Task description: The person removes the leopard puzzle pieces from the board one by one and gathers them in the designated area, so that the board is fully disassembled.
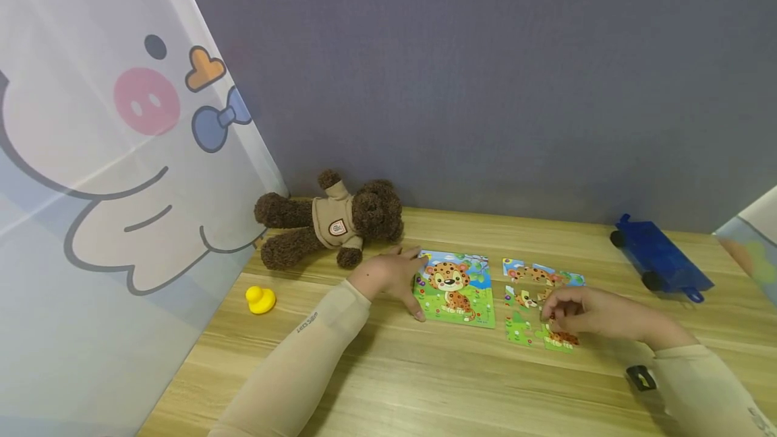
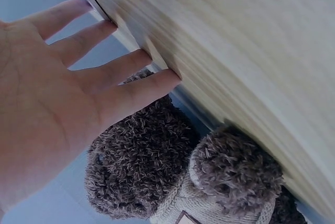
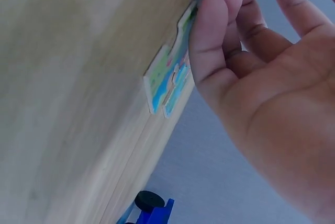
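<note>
A square leopard picture board (image 1: 461,319) lies on the wooden table. My left hand (image 1: 393,278) rests at its left edge, fingers spread; the left wrist view shows the same hand (image 2: 57,88) with its fingertips down at the tabletop. To the right of the board lie several leopard jigsaw pieces (image 1: 519,330), set in rows with small gaps. Over their right side is my right hand (image 1: 585,312), thumb and fingers pinching a puzzle piece. In the right wrist view, the fingers of that hand (image 3: 277,82) hide most of the held piece, with more jigsaw pieces (image 3: 159,77) behind.
A brown teddy bear (image 1: 330,221) in a beige top lies behind my left hand. At the left sits a yellow rubber duck (image 1: 260,300). A blue toy cart (image 1: 662,255) stands at the far right, and a small black object (image 1: 641,377) lies near my right sleeve.
</note>
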Tool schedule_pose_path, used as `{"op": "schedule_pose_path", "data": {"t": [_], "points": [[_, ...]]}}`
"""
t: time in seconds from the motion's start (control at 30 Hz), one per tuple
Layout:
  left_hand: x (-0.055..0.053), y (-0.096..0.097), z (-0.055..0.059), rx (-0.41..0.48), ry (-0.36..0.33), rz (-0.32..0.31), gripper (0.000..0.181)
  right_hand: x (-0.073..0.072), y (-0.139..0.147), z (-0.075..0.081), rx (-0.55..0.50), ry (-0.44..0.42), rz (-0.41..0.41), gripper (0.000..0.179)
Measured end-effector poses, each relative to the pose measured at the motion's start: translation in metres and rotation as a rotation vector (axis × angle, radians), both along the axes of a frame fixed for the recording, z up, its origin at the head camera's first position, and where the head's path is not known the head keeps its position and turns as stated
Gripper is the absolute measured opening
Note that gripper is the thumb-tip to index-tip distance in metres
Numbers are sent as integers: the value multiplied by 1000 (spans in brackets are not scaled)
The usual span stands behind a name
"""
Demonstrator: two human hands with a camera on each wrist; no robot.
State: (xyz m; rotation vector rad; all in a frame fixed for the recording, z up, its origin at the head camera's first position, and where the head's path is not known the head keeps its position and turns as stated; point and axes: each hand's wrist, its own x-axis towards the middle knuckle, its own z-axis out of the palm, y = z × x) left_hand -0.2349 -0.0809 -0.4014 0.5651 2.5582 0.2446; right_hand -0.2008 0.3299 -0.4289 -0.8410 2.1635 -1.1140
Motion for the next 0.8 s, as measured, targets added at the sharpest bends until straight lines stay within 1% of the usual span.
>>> {"op": "schedule_pose_path", "data": {"t": [0.13,0.2,0.23,0.37,0.43,0.53,0.67,0.73,0.8], "points": [[0,1,1,2,-6,0,126,1,0,5,42,100,-40,18],[0,0,1,12,-11,5,127,1,-2,8,58,159,-71,18],[-1,0,1,19,-16,8,126,0,-3,11,65,175,-90,19],[-9,-1,5,37,-14,0,121,-2,-12,21,73,174,-156,21],[-13,0,7,41,-10,-7,114,-3,-19,28,82,166,-179,23],[-18,2,9,53,4,-3,99,-3,-34,36,87,174,-189,24],[-18,7,7,71,32,17,86,-5,-57,43,92,165,-188,26],[-16,11,5,81,60,11,84,-7,-67,44,87,163,-178,25],[-12,17,3,87,96,-19,84,-10,-77,44,85,173,-167,23]]}}
